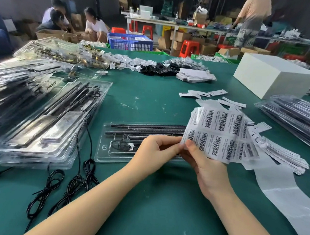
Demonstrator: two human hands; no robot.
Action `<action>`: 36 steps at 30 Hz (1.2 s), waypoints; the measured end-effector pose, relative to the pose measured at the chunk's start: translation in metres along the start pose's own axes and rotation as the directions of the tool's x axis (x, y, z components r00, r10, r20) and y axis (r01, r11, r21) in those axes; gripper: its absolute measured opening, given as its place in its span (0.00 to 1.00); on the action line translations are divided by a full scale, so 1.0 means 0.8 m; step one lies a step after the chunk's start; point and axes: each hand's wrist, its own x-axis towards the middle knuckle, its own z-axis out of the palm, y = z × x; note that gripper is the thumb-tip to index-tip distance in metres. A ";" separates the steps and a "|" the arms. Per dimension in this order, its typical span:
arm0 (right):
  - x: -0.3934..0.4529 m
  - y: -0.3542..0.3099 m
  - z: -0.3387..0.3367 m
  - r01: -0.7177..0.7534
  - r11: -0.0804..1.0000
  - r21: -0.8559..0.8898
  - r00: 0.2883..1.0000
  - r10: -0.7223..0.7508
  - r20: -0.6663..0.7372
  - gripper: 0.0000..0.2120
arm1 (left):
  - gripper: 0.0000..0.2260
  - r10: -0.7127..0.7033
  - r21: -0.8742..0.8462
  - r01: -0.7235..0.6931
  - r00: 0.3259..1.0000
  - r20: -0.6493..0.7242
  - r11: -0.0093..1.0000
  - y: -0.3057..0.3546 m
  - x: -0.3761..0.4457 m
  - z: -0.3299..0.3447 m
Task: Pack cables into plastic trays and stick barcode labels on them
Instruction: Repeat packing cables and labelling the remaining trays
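A sheet of barcode labels [221, 132] hangs in the air over the green table, right of centre. My right hand [205, 167] grips its lower left corner from below. My left hand [157, 151] pinches the same corner with thumb and fingertips. Under both hands lies a clear plastic tray [110, 151] holding black rods and a coiled black cable [122, 145]. Its right part is hidden by my hands and the sheet. Three bundled black cables [70, 186] trail off a stack of filled trays [44, 127] at the left.
An empty strip of label backing [281, 192] runs off to the lower right. More filled trays [298, 119] lie at the right, a white box [272, 76] behind them. Small white cards [204, 95] and black cable piles [159, 69] sit mid-table. Other people work in the background.
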 end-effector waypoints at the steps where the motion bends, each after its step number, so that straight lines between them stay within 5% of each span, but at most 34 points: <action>1: 0.000 0.000 -0.001 0.004 1.000 -0.019 1.000 -0.004 0.008 0.24 | 0.09 -0.011 -0.019 0.011 1.000 0.003 1.000 0.000 0.000 -0.002; 6: 0.000 0.001 -0.003 0.006 0.999 -0.044 0.999 -0.004 0.054 0.10 | 0.09 -0.150 -0.185 0.149 0.989 0.013 0.971 -0.004 0.002 -0.005; 10: 0.001 -0.003 -0.005 -0.037 0.999 -0.028 0.996 0.039 0.084 0.12 | 0.05 -0.245 -0.287 0.246 0.969 0.042 0.926 -0.004 0.004 -0.008; 14: 0.007 -0.012 -0.003 -0.084 0.970 0.230 0.995 0.094 -0.030 0.11 | 0.05 -0.307 -0.471 0.215 0.943 -0.126 0.856 -0.002 0.011 -0.010; 18: 0.017 -0.023 -0.001 -0.021 0.982 0.186 0.994 0.041 -0.103 0.08 | 0.04 -0.161 -0.327 0.071 0.953 -0.256 0.942 0.002 0.013 -0.016; 23: 0.014 -0.006 0.012 -0.012 1.000 0.028 0.997 0.014 -0.075 0.09 | 0.12 0.057 0.001 -0.059 0.968 -0.242 0.998 -0.002 0.004 -0.003; 30: 0.004 0.000 0.012 -0.025 1.000 -0.018 1.000 0.025 0.004 0.11 | 0.11 -0.024 0.013 0.026 0.996 -0.081 1.000 -0.008 0.004 -0.008; 36: 0.004 0.006 0.009 -0.045 0.999 -0.022 0.998 0.044 -0.040 0.21 | 0.04 -0.049 0.033 0.055 0.988 -0.145 0.998 -0.014 0.007 -0.014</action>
